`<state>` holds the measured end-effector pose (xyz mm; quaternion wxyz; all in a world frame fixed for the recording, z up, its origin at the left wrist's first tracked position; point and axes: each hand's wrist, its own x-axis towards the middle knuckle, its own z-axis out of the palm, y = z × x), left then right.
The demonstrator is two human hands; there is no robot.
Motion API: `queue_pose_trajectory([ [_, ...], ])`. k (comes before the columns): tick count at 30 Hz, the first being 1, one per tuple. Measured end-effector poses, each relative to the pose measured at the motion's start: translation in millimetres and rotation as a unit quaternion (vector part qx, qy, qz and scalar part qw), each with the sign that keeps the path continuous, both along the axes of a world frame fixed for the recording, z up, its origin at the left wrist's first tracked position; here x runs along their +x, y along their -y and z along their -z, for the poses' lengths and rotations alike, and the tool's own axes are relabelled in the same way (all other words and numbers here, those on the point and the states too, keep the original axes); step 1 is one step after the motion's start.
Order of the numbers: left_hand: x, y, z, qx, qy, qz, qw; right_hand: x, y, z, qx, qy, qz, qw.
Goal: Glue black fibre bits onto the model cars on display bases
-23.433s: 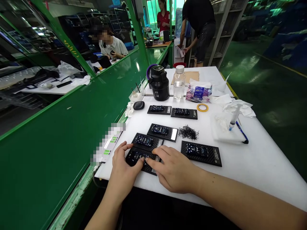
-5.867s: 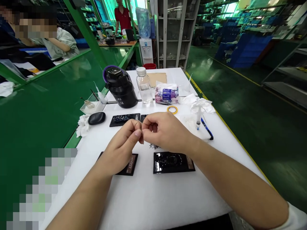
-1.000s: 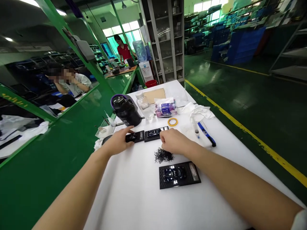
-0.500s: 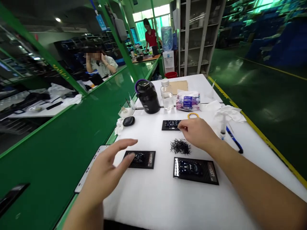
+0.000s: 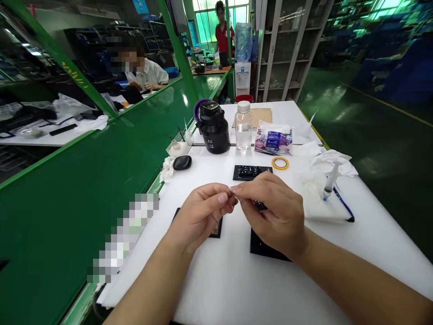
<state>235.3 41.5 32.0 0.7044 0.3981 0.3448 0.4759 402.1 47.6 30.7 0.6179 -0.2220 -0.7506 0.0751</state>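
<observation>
My left hand [image 5: 203,212] and my right hand [image 5: 275,212] meet fingertip to fingertip above the white table [image 5: 216,280]. Both pinch closed on something too small to make out. Under the hands lie two black plaques, one [image 5: 216,229] mostly hidden by my left hand and one [image 5: 264,248] under my right. A third black plaque with a small dark car [image 5: 252,172] lies farther back. A pile of thin black pieces [image 5: 260,206] shows just behind my right fingers.
At the back stand a black jug [image 5: 213,128], a clear bottle [image 5: 243,126], a tissue pack [image 5: 273,141] and a yellow tape ring [image 5: 280,163]. A syringe [image 5: 329,180] lies on a white sheet at right. A green conveyor [image 5: 101,171] runs along the left. Other people work beyond it.
My hands have come together over the table's middle and closed into pinches. Half a second ago my left hand was open near the left plaque and my right was at the black pile.
</observation>
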Motion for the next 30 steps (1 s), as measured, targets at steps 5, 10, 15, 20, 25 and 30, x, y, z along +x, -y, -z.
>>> queue_pose_trajectory([
  [5, 1, 1, -0.7, 0.008, -0.062, -0.018, 0.998, 1, -1, 1.5, 0.015, 0.024, -0.015, 0.999],
  [10, -6, 2, 4.8, 0.327, -0.372, -0.225, 0.839, 2, -3, 1.5, -0.182, 0.042, 0.028, 0.982],
  [15, -10, -1, 9.5, 0.562, -0.468, -0.237, 0.64, 4, -5, -1.6, -0.358, 0.074, -0.031, 0.93],
  [20, -11, 1, 12.3, 0.552, -0.486, -0.2, 0.648, 5, -4, -5.2, -0.372, 0.064, -0.038, 0.925],
  [25, -10, 2, 11.8, 0.53, -0.491, -0.198, 0.662, 4, -3, -6.3, -0.396, 0.079, -0.037, 0.914],
  [30, -9, 1, 9.3, 0.533, -0.478, -0.166, 0.678, 7, -6, -5.9, -0.37, 0.091, -0.04, 0.924],
])
